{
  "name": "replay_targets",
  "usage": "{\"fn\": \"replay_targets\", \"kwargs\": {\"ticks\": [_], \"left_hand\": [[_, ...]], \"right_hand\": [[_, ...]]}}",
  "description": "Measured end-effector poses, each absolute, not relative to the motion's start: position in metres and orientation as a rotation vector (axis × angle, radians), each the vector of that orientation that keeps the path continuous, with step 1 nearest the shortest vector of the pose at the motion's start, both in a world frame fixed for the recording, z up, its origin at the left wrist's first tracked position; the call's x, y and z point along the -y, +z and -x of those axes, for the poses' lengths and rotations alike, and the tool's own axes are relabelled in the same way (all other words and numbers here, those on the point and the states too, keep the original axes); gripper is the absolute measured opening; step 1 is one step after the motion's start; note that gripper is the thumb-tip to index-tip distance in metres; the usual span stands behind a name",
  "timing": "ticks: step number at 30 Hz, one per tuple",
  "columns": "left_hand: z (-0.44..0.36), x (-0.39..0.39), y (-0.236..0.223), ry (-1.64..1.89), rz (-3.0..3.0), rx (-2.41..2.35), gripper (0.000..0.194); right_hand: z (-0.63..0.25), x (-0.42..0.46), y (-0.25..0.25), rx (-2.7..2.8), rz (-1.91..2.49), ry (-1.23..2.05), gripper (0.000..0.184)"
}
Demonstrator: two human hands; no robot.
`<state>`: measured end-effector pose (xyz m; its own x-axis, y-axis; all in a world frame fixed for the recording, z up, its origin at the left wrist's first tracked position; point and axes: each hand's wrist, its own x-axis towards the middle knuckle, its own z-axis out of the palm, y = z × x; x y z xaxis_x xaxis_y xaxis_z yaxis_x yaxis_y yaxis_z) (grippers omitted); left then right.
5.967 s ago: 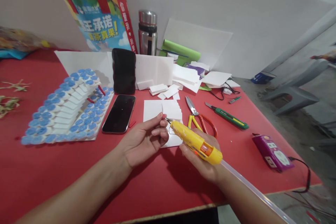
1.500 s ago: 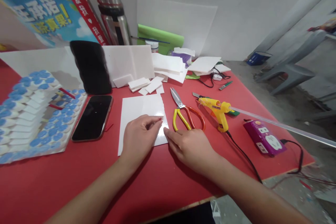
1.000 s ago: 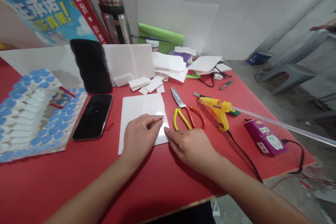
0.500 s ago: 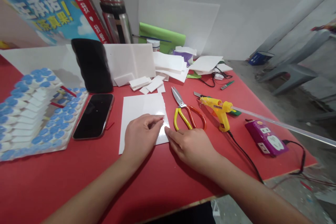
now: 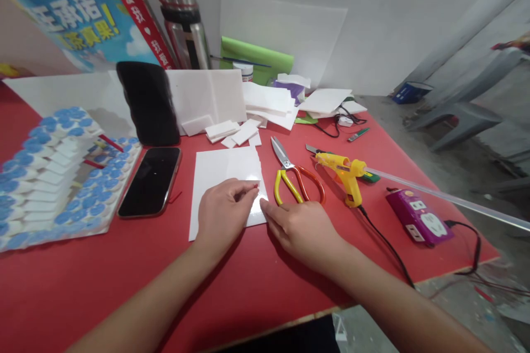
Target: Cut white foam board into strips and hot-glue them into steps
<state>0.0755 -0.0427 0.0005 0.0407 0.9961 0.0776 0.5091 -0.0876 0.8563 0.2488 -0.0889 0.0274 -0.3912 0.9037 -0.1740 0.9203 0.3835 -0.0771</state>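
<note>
A white board (image 5: 221,168) with a glossy face lies flat on the red tabletop between my hands. My left hand (image 5: 226,212) rests over its right part, thumb and forefinger pinched together. A tiny red spot shows at these fingertips, and a thin white edge sits just above them; what is pinched is too small to name. My right hand (image 5: 304,229) is at the board's right edge, fingers bent and pressed together, fingertips touching that edge. Its thumb and anything in its grip are hidden. Scissors (image 5: 293,171) with one yellow and one orange handle lie open just beyond my right hand.
At right are a yellow glue gun (image 5: 345,171) with a long glue stick, a utility knife (image 5: 370,176) and a purple power strip (image 5: 420,215). Left stand a phone (image 5: 151,182) and a blue-and-white stair model (image 5: 83,193). White offcuts (image 5: 234,132) lie behind the board.
The view has shifted slightly, so things at the left appear a little farther right. My hands keep the same pose on the board.
</note>
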Motion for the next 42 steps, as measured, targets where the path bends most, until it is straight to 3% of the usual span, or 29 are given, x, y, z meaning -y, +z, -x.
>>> {"fn": "replay_targets", "kwargs": {"ticks": [42], "left_hand": [[-0.0767, 0.0432, 0.006, 0.941, -1.728, -1.563, 0.018]], "right_hand": [[-0.2477, 0.0897, 0.0316, -2.526, -1.708, -0.252, 0.041]]}}
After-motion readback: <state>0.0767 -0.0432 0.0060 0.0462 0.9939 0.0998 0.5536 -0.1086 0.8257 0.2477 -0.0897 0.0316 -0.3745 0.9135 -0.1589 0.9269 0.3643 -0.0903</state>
